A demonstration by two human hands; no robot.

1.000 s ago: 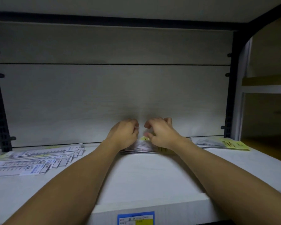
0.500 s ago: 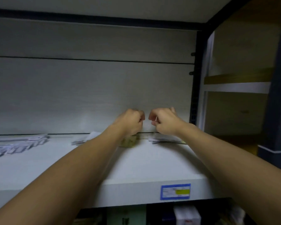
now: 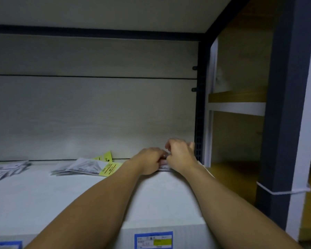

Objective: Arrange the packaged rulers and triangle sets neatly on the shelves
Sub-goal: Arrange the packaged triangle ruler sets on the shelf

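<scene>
Gripping a packet (image 3: pixel 163 167) at a white shelf's (image 3: pixel 79 194) back-right corner, both hands (image 3: pixel 166 159) curl.

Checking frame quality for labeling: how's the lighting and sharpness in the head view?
Head view: dim and soft throughout; left hand and right hand blur together over the packet; price label text unreadable; wide-angle bends the dark upright.
</scene>
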